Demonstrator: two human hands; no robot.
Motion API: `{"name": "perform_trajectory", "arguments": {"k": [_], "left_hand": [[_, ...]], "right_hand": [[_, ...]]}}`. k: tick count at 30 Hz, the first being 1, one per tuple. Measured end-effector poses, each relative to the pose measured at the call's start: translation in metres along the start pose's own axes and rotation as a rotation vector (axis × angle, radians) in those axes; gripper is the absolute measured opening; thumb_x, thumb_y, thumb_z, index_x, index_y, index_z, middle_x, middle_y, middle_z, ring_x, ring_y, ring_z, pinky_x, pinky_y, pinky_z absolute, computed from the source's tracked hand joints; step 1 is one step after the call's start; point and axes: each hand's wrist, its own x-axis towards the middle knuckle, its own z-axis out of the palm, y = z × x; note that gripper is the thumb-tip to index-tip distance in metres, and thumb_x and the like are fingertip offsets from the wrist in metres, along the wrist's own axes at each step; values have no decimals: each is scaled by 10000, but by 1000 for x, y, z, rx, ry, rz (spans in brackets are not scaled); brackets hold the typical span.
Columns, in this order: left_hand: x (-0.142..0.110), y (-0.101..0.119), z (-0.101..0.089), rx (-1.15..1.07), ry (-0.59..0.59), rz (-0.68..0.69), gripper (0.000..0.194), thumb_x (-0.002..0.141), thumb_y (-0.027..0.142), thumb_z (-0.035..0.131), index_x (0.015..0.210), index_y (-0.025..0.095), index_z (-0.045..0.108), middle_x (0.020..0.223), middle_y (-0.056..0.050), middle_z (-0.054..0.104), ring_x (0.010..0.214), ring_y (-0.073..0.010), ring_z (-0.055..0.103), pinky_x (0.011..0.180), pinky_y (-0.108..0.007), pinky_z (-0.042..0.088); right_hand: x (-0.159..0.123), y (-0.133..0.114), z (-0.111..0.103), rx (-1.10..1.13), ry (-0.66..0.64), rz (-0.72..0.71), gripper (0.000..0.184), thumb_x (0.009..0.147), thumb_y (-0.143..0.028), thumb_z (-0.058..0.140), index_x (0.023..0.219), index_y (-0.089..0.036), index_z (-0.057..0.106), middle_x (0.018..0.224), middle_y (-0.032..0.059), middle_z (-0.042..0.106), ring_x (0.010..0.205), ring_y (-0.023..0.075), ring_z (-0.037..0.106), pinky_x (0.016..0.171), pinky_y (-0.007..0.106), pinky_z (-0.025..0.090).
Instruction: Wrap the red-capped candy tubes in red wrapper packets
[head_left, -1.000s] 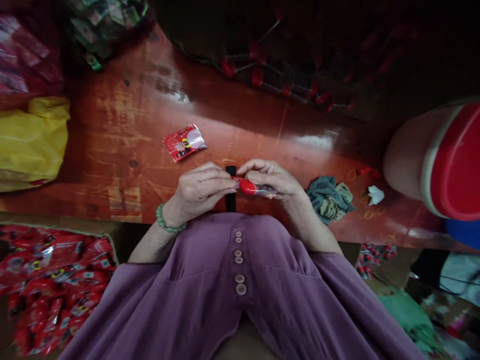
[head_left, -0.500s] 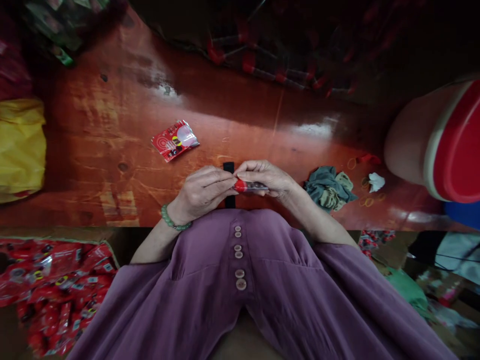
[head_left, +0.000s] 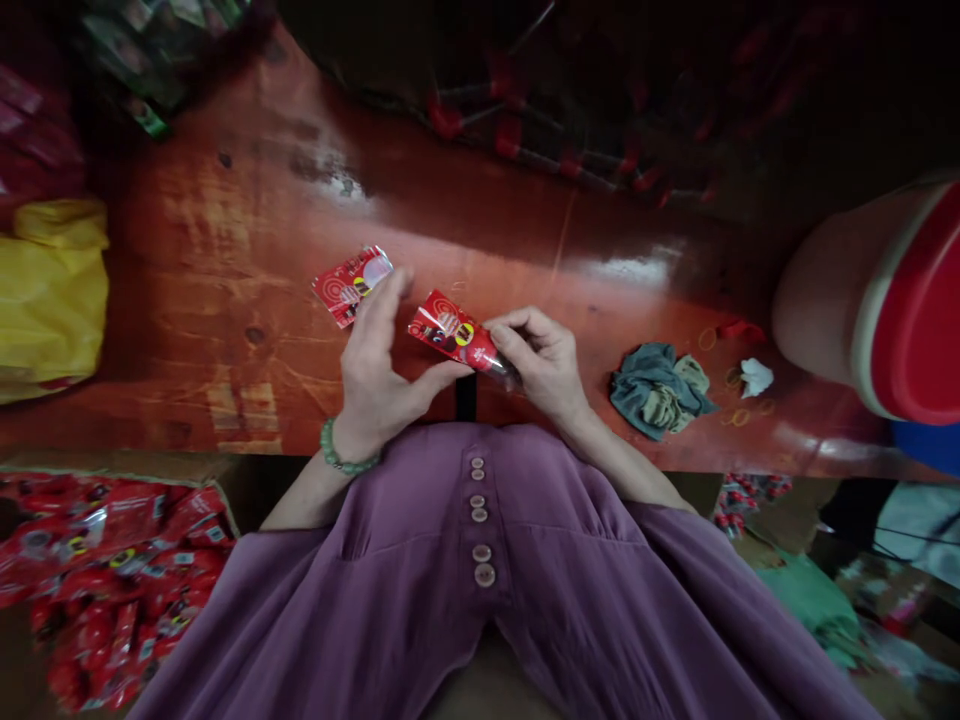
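Note:
My right hand [head_left: 541, 362] pinches the dark, clear lower end of a red printed packet [head_left: 452, 333], which slants up to the left above the table. My left hand [head_left: 382, 350] is open, its thumb and fingers spread apart on the packet's left side. The thumb tip is close under the packet; whether it touches I cannot tell. Another red packet [head_left: 346, 285] lies flat on the table just beyond my left hand, whose fingers cover its right edge. A black strap [head_left: 466, 398] shows on the table below the held packet.
A crumpled grey-green cloth [head_left: 654, 390], rubber bands [head_left: 739, 417] and a white scrap [head_left: 756, 377] lie to the right. Beyond them stands a tub with a red lid [head_left: 919, 310]. A yellow bag [head_left: 52, 300] is at the left. Below it, a cardboard box [head_left: 240, 490] holds many red packets [head_left: 124, 570].
My left hand has let go of the packet, opened, and moved slightly up and left. In my right hand the packet now shows its printed face, tilted up to the left.

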Motion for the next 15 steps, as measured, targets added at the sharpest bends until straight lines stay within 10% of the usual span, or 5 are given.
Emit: {"name": "perform_trajectory", "arguments": {"k": [9,15], "left_hand": [[-11,27,26,-962,-28,-601,325,751,460,804,908,182,739,888,-46,763,834,-159,714,879,-334,580],[2,23,26,-979,134,-611,281,711,448,829,821,199,758,802,-15,760,745,-141,696,792,-305,583]], "right_hand": [[1,6,14,-426,102,-636,277,993,-413,477,960,-227,680,841,41,684,768,159,641,720,344,547],[-1,0,2,-484,-112,-460,383,965,-383,534,1309,-223,579,1162,90,687,1003,193,663,882,384,566]]}}
